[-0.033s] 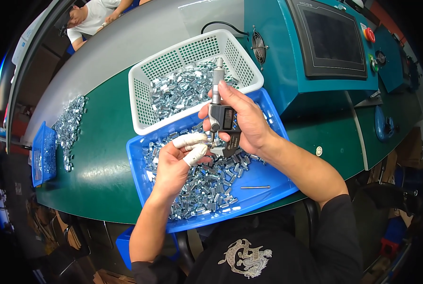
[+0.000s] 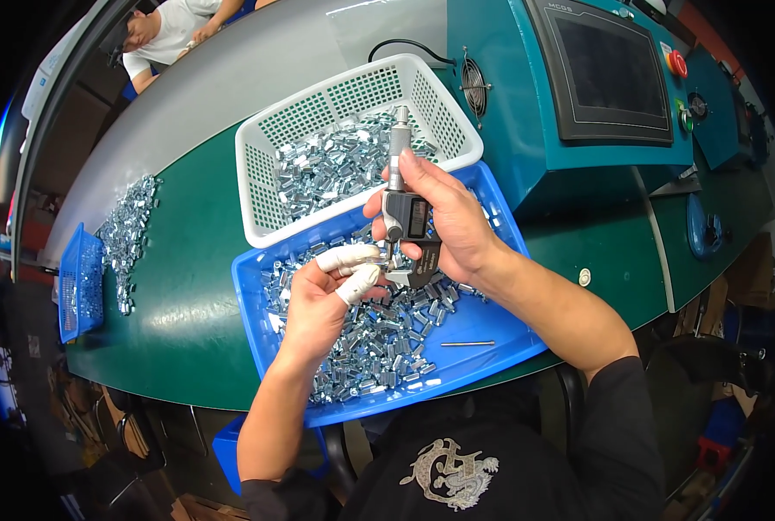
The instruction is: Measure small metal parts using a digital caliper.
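Observation:
My right hand (image 2: 461, 227) is wrapped round a digital micrometer (image 2: 401, 208), its barrel pointing away from me and its frame toward the near side. White coverings sit on the thumb and a finger of my left hand (image 2: 316, 306), which pinches a small shiny metal part (image 2: 385, 260) at the micrometer's jaws. Most of that part is hidden by the fingertips. Both hands are above a blue tray (image 2: 247, 323) holding many small zinc-coloured metal pieces (image 2: 377, 352).
Behind the tray stands a white perforated basket (image 2: 250, 187) of similar pieces. A metal pin (image 2: 467, 344) lies at the tray's right. Farther left are a loose pile (image 2: 127, 230) and a small blue basket (image 2: 68, 300). A teal machine (image 2: 505, 113) rises at the back right; a person (image 2: 172, 35) sits beyond.

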A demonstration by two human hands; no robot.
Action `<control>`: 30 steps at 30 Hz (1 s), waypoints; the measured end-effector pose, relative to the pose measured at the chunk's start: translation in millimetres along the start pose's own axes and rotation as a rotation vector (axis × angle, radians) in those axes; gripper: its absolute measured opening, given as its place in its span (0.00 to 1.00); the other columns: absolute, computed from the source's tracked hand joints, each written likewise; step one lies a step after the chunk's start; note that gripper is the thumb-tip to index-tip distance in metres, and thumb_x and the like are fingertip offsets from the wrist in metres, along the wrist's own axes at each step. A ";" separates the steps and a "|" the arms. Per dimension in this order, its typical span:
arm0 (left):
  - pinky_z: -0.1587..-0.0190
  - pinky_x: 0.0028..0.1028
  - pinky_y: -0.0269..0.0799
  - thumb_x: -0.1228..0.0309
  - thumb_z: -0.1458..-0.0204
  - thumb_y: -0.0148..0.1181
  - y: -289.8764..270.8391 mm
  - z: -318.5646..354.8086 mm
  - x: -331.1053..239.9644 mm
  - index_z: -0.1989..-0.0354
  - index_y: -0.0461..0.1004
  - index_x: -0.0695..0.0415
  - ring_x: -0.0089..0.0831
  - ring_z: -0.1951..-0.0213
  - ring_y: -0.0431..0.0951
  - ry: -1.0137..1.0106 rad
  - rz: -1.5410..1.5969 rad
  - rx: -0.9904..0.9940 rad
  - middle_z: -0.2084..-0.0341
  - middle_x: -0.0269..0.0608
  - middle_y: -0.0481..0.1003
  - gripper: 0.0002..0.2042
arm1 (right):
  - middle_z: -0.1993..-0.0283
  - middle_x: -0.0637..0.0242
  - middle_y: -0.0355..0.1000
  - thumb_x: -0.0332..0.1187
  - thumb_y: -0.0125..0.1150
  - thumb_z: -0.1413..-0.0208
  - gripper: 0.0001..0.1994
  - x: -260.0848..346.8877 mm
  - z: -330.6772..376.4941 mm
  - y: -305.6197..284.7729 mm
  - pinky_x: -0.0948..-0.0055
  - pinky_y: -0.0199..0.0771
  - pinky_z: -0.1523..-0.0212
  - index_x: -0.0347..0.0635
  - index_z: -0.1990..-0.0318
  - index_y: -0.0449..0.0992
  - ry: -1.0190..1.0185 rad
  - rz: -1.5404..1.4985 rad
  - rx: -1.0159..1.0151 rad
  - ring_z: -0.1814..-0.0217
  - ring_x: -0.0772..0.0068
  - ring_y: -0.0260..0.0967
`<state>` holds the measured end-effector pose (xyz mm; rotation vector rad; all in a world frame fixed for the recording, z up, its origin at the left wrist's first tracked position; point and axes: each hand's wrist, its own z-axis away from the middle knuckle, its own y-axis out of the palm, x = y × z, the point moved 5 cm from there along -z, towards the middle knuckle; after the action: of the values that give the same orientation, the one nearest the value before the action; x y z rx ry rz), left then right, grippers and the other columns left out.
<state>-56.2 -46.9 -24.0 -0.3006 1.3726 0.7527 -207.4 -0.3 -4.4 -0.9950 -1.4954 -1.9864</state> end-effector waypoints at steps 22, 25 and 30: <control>0.64 0.23 0.74 0.77 0.50 0.61 -3.0 -2.0 1.3 0.59 0.75 0.63 0.21 0.69 0.75 0.037 -0.123 -0.052 0.67 0.36 0.77 0.10 | 0.67 0.62 0.72 0.51 0.38 0.36 0.23 -0.8 3.3 1.9 0.85 0.63 0.86 0.40 0.50 0.66 0.012 0.067 0.025 0.71 0.78 0.73; 0.65 0.22 0.75 0.77 0.51 0.61 -15.0 -6.6 -8.3 0.58 0.75 0.63 0.20 0.67 0.75 0.167 -0.204 -0.165 0.66 0.36 0.77 0.11 | 0.67 0.62 0.72 0.51 0.38 0.36 0.22 -0.5 2.1 0.4 0.84 0.63 0.86 0.40 0.51 0.66 0.003 0.038 0.014 0.71 0.78 0.73; 0.67 0.19 0.74 0.79 0.48 0.58 -30.2 -11.8 -30.6 0.46 0.66 0.64 0.20 0.65 0.74 0.348 -0.093 -0.396 0.57 0.44 0.73 0.20 | 0.67 0.61 0.72 0.51 0.38 0.36 0.22 -0.8 1.3 -2.2 0.84 0.63 0.86 0.40 0.51 0.65 0.008 0.026 0.011 0.71 0.77 0.73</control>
<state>-46.4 -85.6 -4.2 -0.8337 1.5141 0.9223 -208.1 1.6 -6.1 -0.9967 -1.4799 -1.9598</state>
